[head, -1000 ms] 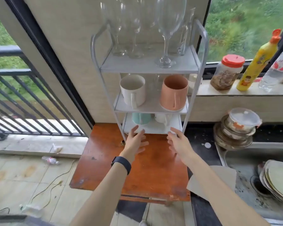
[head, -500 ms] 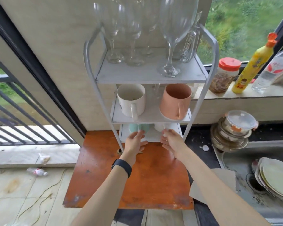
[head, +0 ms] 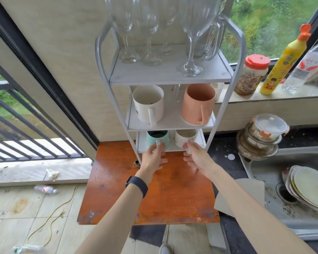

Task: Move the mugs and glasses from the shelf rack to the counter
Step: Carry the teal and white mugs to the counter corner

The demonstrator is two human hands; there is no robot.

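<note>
A white three-tier shelf rack (head: 170, 77) stands on an orange wooden table (head: 173, 195). Several wine glasses (head: 191, 33) fill the top tier. The middle tier holds a white mug (head: 148, 103) and a peach mug (head: 198, 103). On the bottom tier sit a teal mug (head: 157, 137) and a cream mug (head: 184, 137). My left hand (head: 154, 158) has its fingers on the teal mug's handle. My right hand (head: 196, 157) pinches the cream mug's handle.
A dark counter (head: 222, 149) lies right of the table, with stacked lidded bowls (head: 261, 136), a sink (head: 301, 189) full of plates and a cardboard piece (head: 246, 191). A jar (head: 251, 74), a yellow bottle (head: 285, 61) and a clear bottle stand on the windowsill.
Both hands moved forward from the table's surface into the bottom tier and closed on the mug handles. The camera moved closer to the rack.
</note>
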